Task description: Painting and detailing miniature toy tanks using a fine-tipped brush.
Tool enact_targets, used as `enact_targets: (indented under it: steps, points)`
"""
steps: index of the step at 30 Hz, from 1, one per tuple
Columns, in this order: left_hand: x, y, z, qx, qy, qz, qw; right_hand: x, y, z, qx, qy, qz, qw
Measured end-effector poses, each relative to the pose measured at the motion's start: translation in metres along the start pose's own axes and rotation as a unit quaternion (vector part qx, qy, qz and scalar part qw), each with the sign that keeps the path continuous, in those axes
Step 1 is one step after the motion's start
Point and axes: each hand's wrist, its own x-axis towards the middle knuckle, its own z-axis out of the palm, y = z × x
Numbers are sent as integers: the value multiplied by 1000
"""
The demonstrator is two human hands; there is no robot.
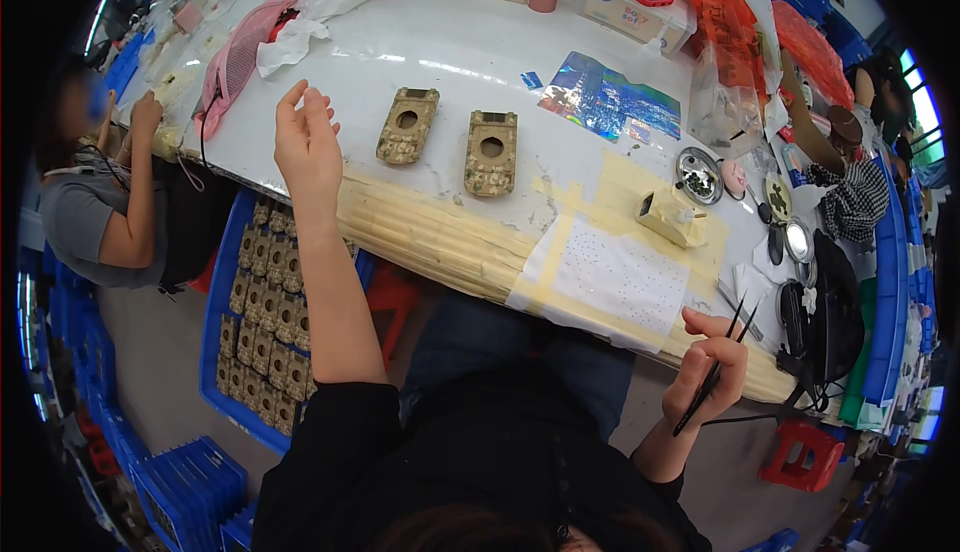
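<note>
The right hand [712,364] is closed on a pair of black tweezers [712,377], fingers pinched about their middle, tips pointing down and away from the table edge [440,242]. It hangs just off that edge, below the dotted white sheet [620,277] taped down with yellowish tape. The left hand [308,142] is raised and empty, fingers loosely spread, over the near rim of the white table; the two camouflage-coloured toy shells [407,125], each with a round hole, lie just beyond and to its right, untouched.

This reads as a pause between pieces: tool ready, nothing seated under it. A next move would likely call for the free hand to draw one shell toward the taped patch, within reach of the tweezers (the small cream block [672,217] sits just above that patch).

Room is good between the hands; to the right of the tweezers small round dishes [698,174] crowd the table. Below the left forearm a blue crate [225,282] of more shells stands on the floor.
</note>
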Motion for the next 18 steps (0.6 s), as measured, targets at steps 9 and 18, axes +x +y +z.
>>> enact_targets:
  steps: [9, 18]
  points:
    - [-13, 26, 34, 376, -272, 35, 885, 1, 0, 1, -5, -5, -8, 1000]
    - [-5, 22, 26, 60, -221, -80, 970, -4, 6, -7, -15, 1, 15, 1000]
